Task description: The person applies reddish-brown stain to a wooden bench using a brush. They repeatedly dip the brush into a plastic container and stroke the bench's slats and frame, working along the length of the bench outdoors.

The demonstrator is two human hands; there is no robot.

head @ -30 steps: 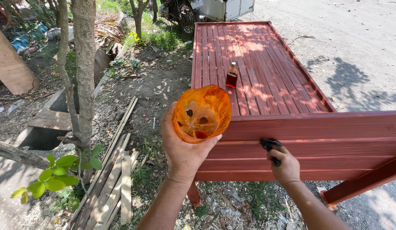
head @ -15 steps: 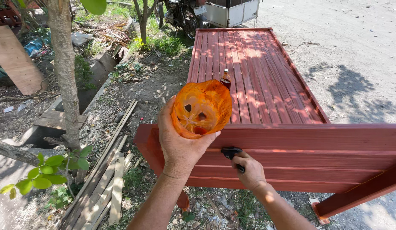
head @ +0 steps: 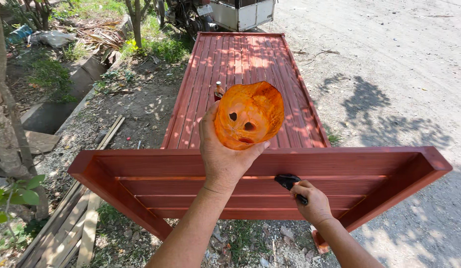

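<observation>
the orange shell bowl [head: 249,115] sits cupped in the left hand [head: 224,158], raised above the red wooden frame [head: 260,183]. the right hand [head: 314,202] grips a dark brush [head: 291,184] against its rail; long, even strokes would likely suit.

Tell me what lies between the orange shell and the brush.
In the head view, the left hand that holds the orange shell, then a red board of the frame. The brush, in the right hand, touches the slat below.

Outdoor roadside workyard — dirt road [head: 389,59], stacked planks [head: 66,233] (trees [head: 4,99] nearby).
</observation>
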